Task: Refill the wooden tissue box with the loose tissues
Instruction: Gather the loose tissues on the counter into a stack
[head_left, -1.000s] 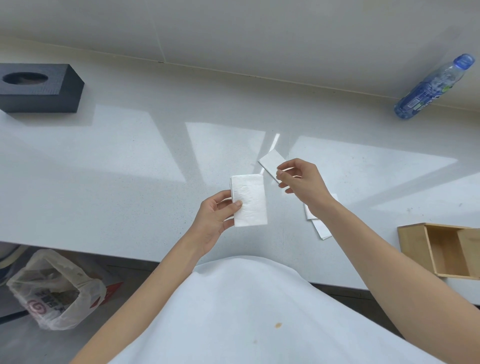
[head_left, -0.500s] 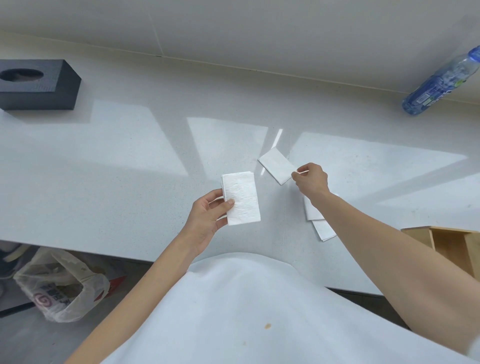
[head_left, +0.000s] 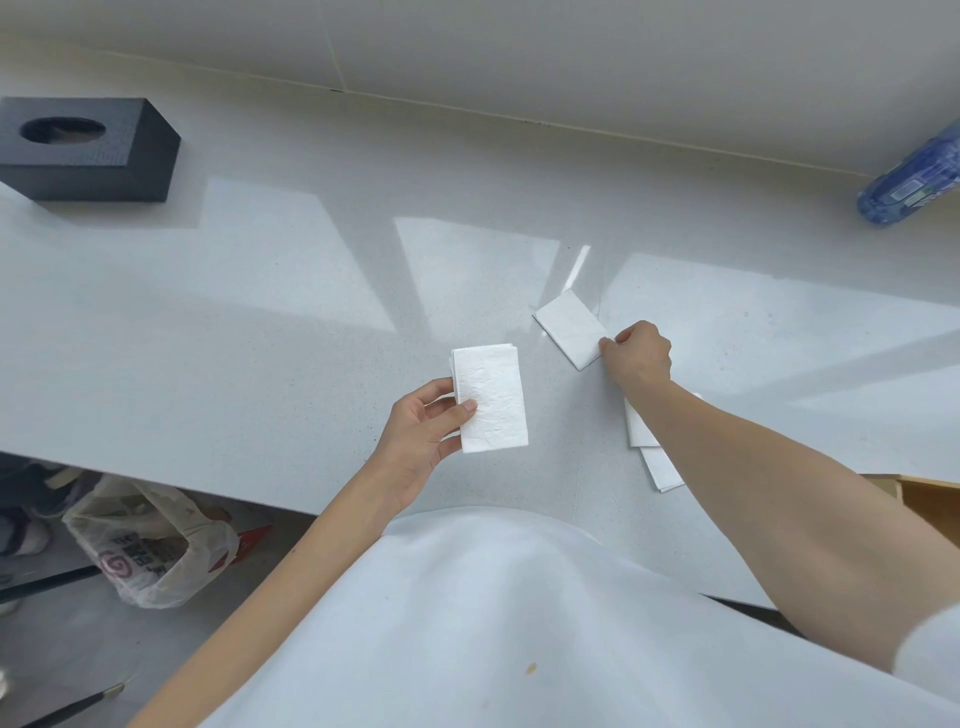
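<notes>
right hand (head_left: 638, 352) pinching folded tissue (head_left: 570, 328), countertop (head_left: 260, 322)

- The left hand (head_left: 422, 431) holds a small stack of folded tissues (head_left: 491, 397) above the white counter (head_left: 260, 322).
- The right hand (head_left: 638, 353) pinches the near corner of a single folded tissue (head_left: 569, 327) lying on the counter.
- Two more tissues (head_left: 649, 452) lie partly under the right forearm.
- A corner of the wooden tissue box (head_left: 930, 501) shows at the right edge.

1 head view looks steeply down over the counter (head_left: 260, 322).
</notes>
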